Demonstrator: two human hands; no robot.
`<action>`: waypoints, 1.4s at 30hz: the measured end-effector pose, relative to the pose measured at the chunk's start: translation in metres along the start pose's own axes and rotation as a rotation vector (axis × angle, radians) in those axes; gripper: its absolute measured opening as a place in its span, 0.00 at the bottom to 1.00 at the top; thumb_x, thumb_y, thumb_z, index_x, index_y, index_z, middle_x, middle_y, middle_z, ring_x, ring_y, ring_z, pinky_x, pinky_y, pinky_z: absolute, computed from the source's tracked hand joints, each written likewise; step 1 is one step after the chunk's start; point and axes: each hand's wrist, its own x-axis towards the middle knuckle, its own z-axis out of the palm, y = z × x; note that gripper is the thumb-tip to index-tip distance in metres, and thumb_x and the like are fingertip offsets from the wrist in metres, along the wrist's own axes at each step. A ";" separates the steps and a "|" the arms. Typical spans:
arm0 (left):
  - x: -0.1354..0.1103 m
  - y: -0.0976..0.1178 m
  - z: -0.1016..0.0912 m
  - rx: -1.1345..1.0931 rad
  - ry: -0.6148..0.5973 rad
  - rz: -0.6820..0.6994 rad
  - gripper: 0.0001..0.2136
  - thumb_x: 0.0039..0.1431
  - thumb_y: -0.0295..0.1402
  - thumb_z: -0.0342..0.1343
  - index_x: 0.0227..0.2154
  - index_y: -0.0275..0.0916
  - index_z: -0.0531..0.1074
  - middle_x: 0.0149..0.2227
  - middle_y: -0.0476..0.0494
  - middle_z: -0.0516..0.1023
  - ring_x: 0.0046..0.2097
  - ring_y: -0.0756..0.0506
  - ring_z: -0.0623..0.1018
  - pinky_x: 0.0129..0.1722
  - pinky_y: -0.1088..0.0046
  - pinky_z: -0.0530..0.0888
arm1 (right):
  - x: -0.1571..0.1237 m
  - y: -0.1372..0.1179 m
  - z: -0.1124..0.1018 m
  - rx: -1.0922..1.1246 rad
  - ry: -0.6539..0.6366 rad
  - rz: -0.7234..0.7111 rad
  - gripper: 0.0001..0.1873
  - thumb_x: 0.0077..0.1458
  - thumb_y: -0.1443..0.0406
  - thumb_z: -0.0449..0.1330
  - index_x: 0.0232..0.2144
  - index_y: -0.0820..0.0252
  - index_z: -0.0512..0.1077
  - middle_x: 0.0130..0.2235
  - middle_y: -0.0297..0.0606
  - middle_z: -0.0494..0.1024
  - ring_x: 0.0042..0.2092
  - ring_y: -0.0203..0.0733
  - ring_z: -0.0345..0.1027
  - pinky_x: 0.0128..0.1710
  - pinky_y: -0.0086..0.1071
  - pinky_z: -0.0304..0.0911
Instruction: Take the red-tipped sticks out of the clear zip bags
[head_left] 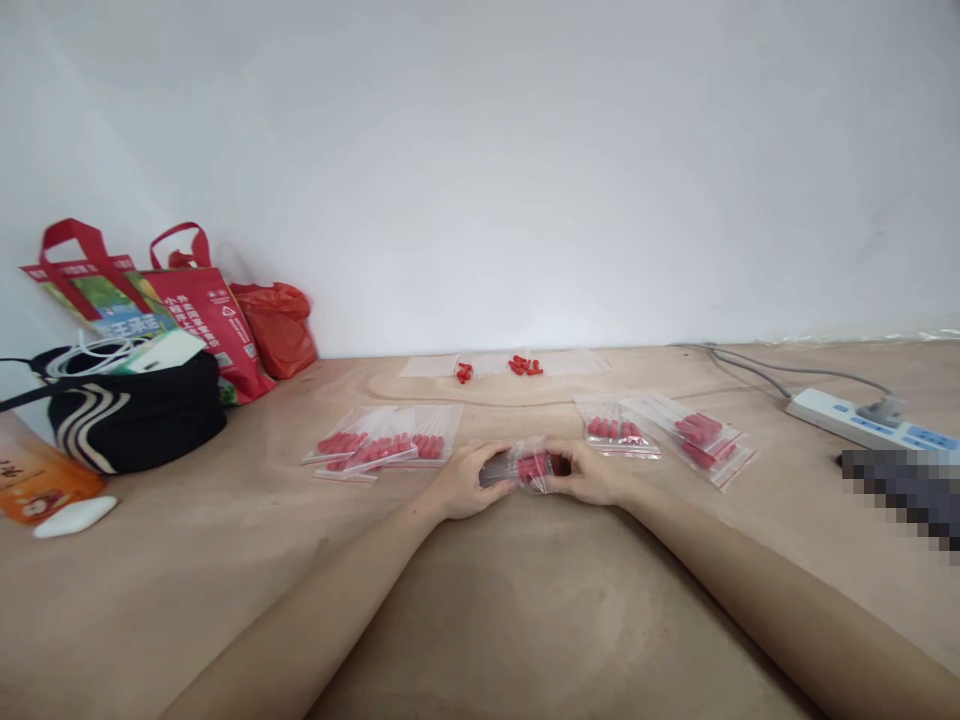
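My left hand [471, 478] and my right hand [589, 472] meet at the middle of the wooden table [480, 600]. Both are closed on one small clear zip bag [529, 467] holding several red pieces. To the left of my hands lie filled clear bags [386, 440] of red pieces. More filled bags [667, 432] lie to the right. Further back, loose red pieces [525, 366] rest on a row of flat clear bags [499, 364] near the wall.
A black bag [131, 412], red shopping bags [202, 305] and a red plastic bag [277, 325] stand at the back left. An orange packet [34, 478] and a white oval object [75, 516] lie at the left edge. A white power strip [870, 422] sits right.
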 end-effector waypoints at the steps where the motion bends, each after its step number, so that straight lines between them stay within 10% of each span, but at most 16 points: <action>1: -0.001 0.000 -0.001 -0.004 -0.005 -0.010 0.20 0.49 0.36 0.56 0.46 0.36 0.65 0.47 0.40 0.71 0.47 0.43 0.71 0.47 0.65 0.67 | 0.000 0.001 0.000 0.031 -0.002 -0.011 0.15 0.48 0.60 0.58 0.38 0.61 0.70 0.35 0.35 0.72 0.34 0.36 0.63 0.35 0.29 0.59; 8: -0.008 0.000 -0.004 -0.004 -0.027 -0.068 0.19 0.51 0.35 0.54 0.47 0.36 0.64 0.49 0.40 0.69 0.50 0.43 0.68 0.49 0.64 0.66 | 0.001 0.015 -0.006 0.140 0.046 0.103 0.14 0.47 0.59 0.58 0.33 0.65 0.71 0.23 0.31 0.66 0.24 0.30 0.56 0.23 0.23 0.53; 12: -0.012 0.000 -0.005 0.004 -0.003 -0.072 0.18 0.52 0.34 0.53 0.46 0.38 0.65 0.49 0.41 0.69 0.50 0.43 0.68 0.50 0.64 0.66 | -0.001 0.009 -0.007 0.107 0.003 0.114 0.25 0.44 0.61 0.60 0.46 0.62 0.66 0.23 0.29 0.64 0.25 0.30 0.55 0.23 0.23 0.53; 22: -0.013 0.001 -0.004 -0.015 0.027 -0.090 0.16 0.53 0.34 0.51 0.45 0.38 0.66 0.47 0.41 0.70 0.49 0.44 0.70 0.49 0.64 0.66 | 0.000 0.006 0.004 -0.035 0.058 -0.010 0.16 0.50 0.68 0.52 0.42 0.60 0.70 0.30 0.33 0.71 0.29 0.33 0.60 0.30 0.25 0.57; 42: -0.013 -0.003 0.000 0.052 0.058 -0.091 0.14 0.53 0.36 0.51 0.43 0.38 0.67 0.47 0.42 0.71 0.49 0.43 0.69 0.49 0.65 0.66 | -0.005 0.010 -0.010 0.625 0.211 0.392 0.20 0.32 0.60 0.68 0.31 0.63 0.73 0.29 0.36 0.75 0.31 0.34 0.68 0.36 0.30 0.65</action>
